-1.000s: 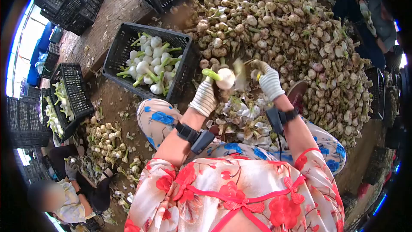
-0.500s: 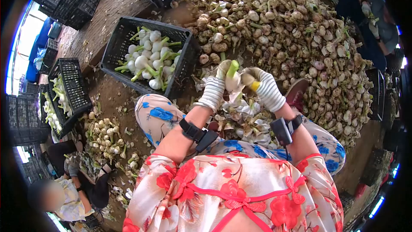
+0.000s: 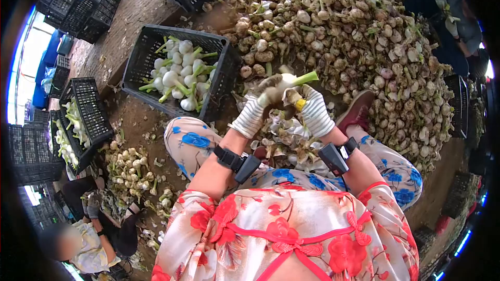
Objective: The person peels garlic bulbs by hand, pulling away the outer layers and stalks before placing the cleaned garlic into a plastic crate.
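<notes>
Both hands wear striped gloves with dirty fingertips. My left hand (image 3: pixel 260 103) is closed on a peeled white garlic bulb (image 3: pixel 288 80), whose cut green stem points right. My right hand (image 3: pixel 311 106) is curled just below the bulb, its fingers closed around a small yellow object (image 3: pixel 300 104); the rest of that object is hidden by the glove. Under the hands, loose garlic skins (image 3: pixel 291 138) lie between my legs. Close by on the left, a black plastic crate (image 3: pixel 136 57) holds cleaned white garlic bulbs (image 3: pixel 179 70) with green stems.
A large heap of unpeeled garlic (image 3: pixel 354 36) spreads ahead and to the right. Another person (image 3: pixel 86 239) sits at the lower left beside a smaller garlic pile (image 3: pixel 130 169). A further person (image 3: pixel 450 26) works at the upper right. Stacked black crates (image 3: pixel 78 5) stand at the upper left.
The garlic bulb has been turned, its stem swinging from upward to pointing right. My right hand has shifted slightly left and below the bulb.
</notes>
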Demonstrator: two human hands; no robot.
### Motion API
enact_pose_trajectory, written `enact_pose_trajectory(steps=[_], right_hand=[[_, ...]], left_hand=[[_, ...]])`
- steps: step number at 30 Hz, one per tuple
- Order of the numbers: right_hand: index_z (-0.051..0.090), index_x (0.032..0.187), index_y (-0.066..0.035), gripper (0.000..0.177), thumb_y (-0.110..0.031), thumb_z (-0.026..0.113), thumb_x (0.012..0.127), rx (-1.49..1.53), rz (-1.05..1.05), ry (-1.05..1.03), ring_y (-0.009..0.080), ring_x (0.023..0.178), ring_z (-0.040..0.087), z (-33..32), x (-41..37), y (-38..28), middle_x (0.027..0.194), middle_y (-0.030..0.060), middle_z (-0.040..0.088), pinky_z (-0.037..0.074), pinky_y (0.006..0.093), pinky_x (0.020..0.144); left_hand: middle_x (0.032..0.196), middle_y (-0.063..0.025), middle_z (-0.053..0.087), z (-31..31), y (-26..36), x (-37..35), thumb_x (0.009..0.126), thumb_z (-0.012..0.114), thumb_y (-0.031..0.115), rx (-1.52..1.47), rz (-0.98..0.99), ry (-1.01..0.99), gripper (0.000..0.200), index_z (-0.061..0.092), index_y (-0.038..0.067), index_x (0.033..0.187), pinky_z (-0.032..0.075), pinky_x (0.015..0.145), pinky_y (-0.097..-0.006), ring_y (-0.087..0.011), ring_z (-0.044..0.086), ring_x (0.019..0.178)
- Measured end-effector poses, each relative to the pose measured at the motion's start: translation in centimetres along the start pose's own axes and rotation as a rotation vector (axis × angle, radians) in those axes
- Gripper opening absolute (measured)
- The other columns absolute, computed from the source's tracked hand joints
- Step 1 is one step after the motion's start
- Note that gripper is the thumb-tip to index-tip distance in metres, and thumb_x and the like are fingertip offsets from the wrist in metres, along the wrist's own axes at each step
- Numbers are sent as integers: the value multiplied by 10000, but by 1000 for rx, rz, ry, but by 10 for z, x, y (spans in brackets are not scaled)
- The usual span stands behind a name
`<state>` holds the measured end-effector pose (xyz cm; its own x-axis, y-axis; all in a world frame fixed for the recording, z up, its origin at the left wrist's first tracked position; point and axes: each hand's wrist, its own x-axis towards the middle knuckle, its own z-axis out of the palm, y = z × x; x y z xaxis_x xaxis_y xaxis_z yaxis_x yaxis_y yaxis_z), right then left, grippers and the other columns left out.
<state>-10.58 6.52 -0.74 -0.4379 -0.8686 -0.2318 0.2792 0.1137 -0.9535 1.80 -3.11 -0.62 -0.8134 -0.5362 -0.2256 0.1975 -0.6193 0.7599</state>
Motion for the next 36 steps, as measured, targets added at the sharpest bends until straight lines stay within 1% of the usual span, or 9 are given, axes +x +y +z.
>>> enact_pose_trajectory(steps=[5,9,11,13,25,27,29,30,36], right_hand=[[552,962,45,209,-103,588,819,-884,-241,-265,93,668,532,-5,8,17,769,32,602,455,249,599],[594,883,20,176,-137,591,804,-329,-127,-308,159,605,569,4,-9,-8,722,112,606,452,276,555],[590,960,14,203,-150,566,841,-862,-234,-432,80,710,555,-23,-4,-25,787,36,623,463,229,620],[582,946,17,241,-187,604,820,-348,-11,-92,91,714,560,-31,-2,-22,812,66,630,462,229,639],[547,879,22,202,-140,622,784,-854,-215,-71,106,670,472,-35,18,0,750,72,593,431,264,614],[537,954,81,330,-121,631,711,-690,-274,-86,264,758,598,-40,21,5,833,222,605,465,329,652],[530,988,86,355,-131,630,726,-666,-255,-106,249,827,595,-40,20,-1,894,210,607,462,312,702],[529,991,84,360,-145,635,735,-689,-176,-117,228,829,584,-37,17,-9,904,202,606,459,303,715],[556,904,21,188,-118,623,795,-168,11,-158,76,711,489,-40,24,2,785,25,573,444,231,636]], left_hand=[[1027,-67,589,-12,-27,14,823,573,285,-219,-58,20,394,511,46,1130,465,837,-296,-169,568,937],[1055,-85,576,-22,-29,14,822,577,297,-283,-231,51,436,481,44,1164,476,829,-329,-191,569,939],[1072,-92,564,-17,-30,17,811,594,294,-342,-127,32,469,465,32,1178,473,828,-343,-197,566,939],[1072,-91,561,-22,-33,19,791,616,313,-338,-102,5,516,454,22,1185,465,836,-345,-202,554,963],[998,-40,585,-12,-34,22,714,707,117,258,124,97,384,532,41,1048,487,779,-279,-125,561,887],[1006,-47,582,-5,-27,18,721,700,103,241,161,71,386,522,35,1057,480,798,-288,-133,552,908],[1004,-54,575,1,-18,16,713,691,52,53,-79,46,356,529,50,1030,456,799,-265,-114,533,901],[1005,-45,561,-4,-30,19,719,684,42,386,259,30,377,503,65,1049,447,793,-256,-106,519,899],[968,-35,577,-18,-28,20,782,633,104,235,130,130,280,534,47,1037,456,783,-261,-128,538,874]])
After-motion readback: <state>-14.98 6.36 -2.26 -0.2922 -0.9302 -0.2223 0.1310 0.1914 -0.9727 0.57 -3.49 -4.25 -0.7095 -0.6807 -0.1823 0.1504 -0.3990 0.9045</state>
